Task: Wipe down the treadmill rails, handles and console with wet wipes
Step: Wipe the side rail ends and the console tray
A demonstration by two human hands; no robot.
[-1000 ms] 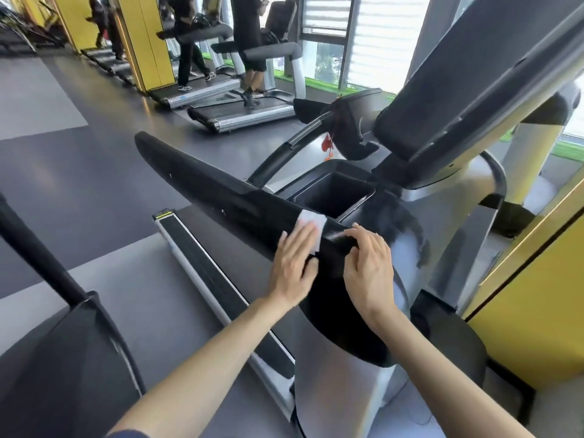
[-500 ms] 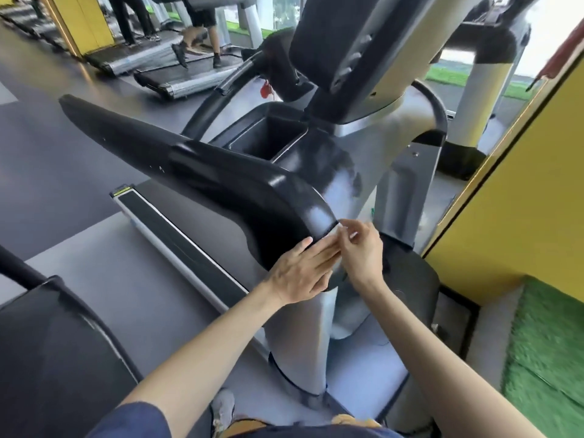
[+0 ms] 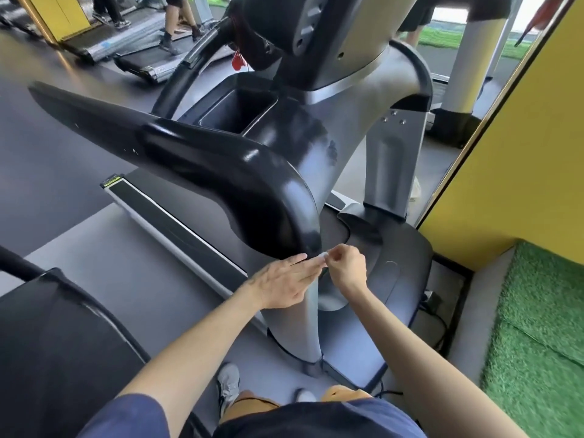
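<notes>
Handrail (image 3: 221, 172), black and glossy, is curving down from the treadmill's console (image 3: 316, 33) toward the person in the head view. Both hands are meeting at its lower rounded end. The left hand (image 3: 284, 282) is lying with straight fingers against the rail's bottom edge. The right hand (image 3: 346, 267) is pinching the wet wipe (image 3: 321, 256) with curled fingers, just beside the left fingertips; only a small white bit is showing. A cup holder (image 3: 237, 112) is sitting below the console. A yellow wall (image 3: 521, 153) and green turf (image 3: 537, 327) are lying to the right.
</notes>
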